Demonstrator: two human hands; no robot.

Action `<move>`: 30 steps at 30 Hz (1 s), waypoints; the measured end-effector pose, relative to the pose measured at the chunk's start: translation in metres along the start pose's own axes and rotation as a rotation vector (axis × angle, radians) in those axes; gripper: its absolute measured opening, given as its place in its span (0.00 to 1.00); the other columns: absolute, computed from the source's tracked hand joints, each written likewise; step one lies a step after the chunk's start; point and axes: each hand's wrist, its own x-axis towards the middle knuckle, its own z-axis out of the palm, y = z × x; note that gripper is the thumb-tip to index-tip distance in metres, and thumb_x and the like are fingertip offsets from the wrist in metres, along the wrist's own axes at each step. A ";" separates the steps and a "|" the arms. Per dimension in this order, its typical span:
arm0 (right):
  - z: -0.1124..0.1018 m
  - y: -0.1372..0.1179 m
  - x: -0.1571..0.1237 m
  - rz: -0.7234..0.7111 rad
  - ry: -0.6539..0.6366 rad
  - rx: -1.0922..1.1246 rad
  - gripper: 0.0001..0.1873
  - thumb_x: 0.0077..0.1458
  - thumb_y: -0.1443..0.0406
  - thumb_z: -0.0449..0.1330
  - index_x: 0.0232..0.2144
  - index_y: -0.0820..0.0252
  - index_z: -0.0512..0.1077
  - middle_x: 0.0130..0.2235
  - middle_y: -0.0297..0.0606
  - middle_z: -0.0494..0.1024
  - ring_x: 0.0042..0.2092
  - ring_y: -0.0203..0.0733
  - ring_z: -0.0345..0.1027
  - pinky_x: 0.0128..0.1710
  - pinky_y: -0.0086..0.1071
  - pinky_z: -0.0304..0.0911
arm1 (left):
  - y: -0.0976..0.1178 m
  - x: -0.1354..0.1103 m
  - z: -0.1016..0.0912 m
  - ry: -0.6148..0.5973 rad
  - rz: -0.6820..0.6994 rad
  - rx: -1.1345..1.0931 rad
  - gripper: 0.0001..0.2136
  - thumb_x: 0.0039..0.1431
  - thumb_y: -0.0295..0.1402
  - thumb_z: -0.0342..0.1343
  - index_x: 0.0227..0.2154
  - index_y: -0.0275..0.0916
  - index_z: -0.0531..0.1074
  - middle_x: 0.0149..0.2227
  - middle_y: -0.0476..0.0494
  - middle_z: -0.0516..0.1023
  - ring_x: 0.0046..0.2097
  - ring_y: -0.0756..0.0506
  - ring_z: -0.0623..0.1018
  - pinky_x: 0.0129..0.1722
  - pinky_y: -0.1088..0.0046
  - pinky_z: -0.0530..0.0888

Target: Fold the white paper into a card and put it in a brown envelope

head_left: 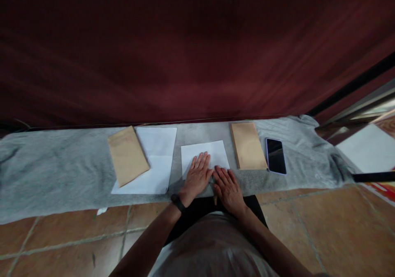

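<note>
A white sheet of paper (216,148), apparently folded, lies in front of me on the grey cloth. Flat on its middle rests my left hand (197,175), fingers stretched out, with a dark band at the wrist. My right hand (227,187) lies open at the sheet's lower right edge, fingertips touching the paper. The two thumbs are close together. Neither hand grips anything. To the left are larger white sheets (159,168), partly covered by a tilted brown envelope (127,155). A stack of brown envelopes (249,145) lies to the right.
A phone (276,156) in a purple case lies right of the stack. The grey cloth (61,166) covers a long narrow surface before a dark red hanging (197,54). Tiled floor (296,215) shows below. A white board or sheet (370,147) is at far right.
</note>
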 end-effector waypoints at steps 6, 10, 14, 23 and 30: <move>0.009 0.000 -0.002 0.156 0.096 -0.039 0.34 0.72 0.57 0.48 0.73 0.66 0.47 0.71 0.52 0.57 0.71 0.54 0.51 0.69 0.51 0.52 | 0.004 -0.038 -0.004 0.043 -0.098 -0.013 0.29 0.73 0.42 0.40 0.71 0.30 0.51 0.73 0.32 0.53 0.74 0.39 0.51 0.71 0.53 0.56; 0.011 0.002 -0.007 0.188 0.122 -0.063 0.37 0.72 0.55 0.47 0.73 0.66 0.42 0.72 0.55 0.54 0.71 0.57 0.51 0.68 0.53 0.53 | -0.002 -0.060 -0.005 0.106 -0.233 -0.026 0.31 0.73 0.44 0.42 0.71 0.29 0.50 0.72 0.29 0.54 0.73 0.36 0.53 0.70 0.50 0.58; 0.008 0.002 -0.009 0.210 0.104 -0.054 0.37 0.72 0.54 0.47 0.73 0.68 0.42 0.72 0.56 0.54 0.72 0.57 0.49 0.68 0.53 0.53 | -0.008 -0.079 -0.005 0.161 -0.320 -0.028 0.31 0.72 0.43 0.43 0.71 0.31 0.49 0.71 0.28 0.55 0.73 0.35 0.55 0.69 0.49 0.59; 0.000 0.001 0.055 0.079 0.017 0.110 0.29 0.73 0.59 0.41 0.72 0.62 0.52 0.73 0.47 0.52 0.74 0.51 0.44 0.70 0.52 0.49 | 0.000 -0.036 -0.015 0.068 -0.168 -0.020 0.28 0.72 0.34 0.40 0.71 0.32 0.50 0.73 0.36 0.53 0.74 0.41 0.49 0.72 0.53 0.52; 0.019 0.015 0.092 0.142 0.005 -0.006 0.28 0.72 0.60 0.45 0.68 0.67 0.60 0.71 0.53 0.56 0.72 0.55 0.49 0.70 0.53 0.47 | -0.007 -0.013 -0.004 0.041 -0.213 -0.019 0.28 0.72 0.36 0.42 0.70 0.30 0.53 0.73 0.33 0.53 0.74 0.39 0.51 0.72 0.53 0.52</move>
